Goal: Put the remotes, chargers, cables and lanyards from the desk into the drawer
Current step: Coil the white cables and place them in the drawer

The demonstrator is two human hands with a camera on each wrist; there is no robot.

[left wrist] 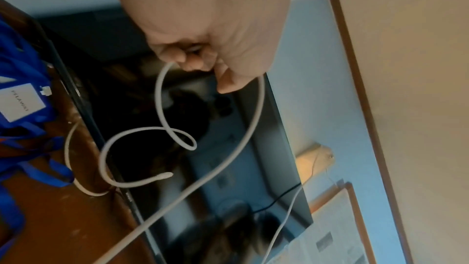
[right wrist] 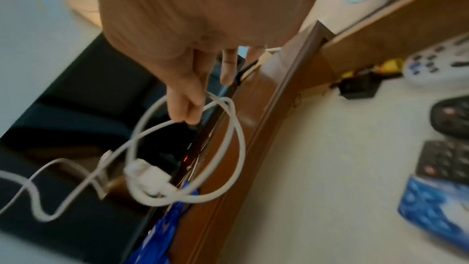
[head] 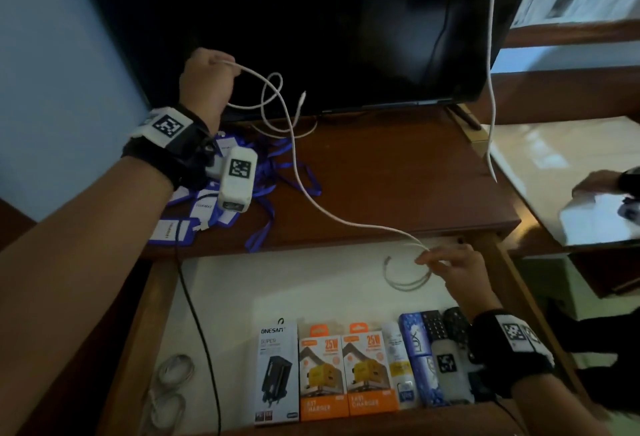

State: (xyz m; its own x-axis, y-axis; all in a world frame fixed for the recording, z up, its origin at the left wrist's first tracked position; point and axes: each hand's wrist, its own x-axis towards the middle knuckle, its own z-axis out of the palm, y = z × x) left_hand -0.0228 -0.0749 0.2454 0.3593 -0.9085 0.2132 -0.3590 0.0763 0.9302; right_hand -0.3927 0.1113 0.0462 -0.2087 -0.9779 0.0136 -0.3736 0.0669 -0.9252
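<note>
A long white cable (head: 304,193) stretches between both hands. My left hand (head: 207,83) is raised in front of the TV and grips one stretch of it in a fist (left wrist: 203,57); a loose loop and a plug end (left wrist: 164,176) dangle below. My right hand (head: 446,262) is low over the open drawer (head: 277,286) and pinches a coiled loop of the same cable (right wrist: 187,148) between thumb and fingers. Blue lanyards (head: 263,193) with white badges lie on the desk (head: 398,186) under my left wrist.
The drawer's front row holds charger boxes (head: 325,373), soap boxes (head: 420,363) and dark remotes (head: 446,326); coiled white cables (head: 173,376) lie at its left. A black TV (head: 329,26) stands at the desk's back. Another white cable (head: 490,71) hangs at the right.
</note>
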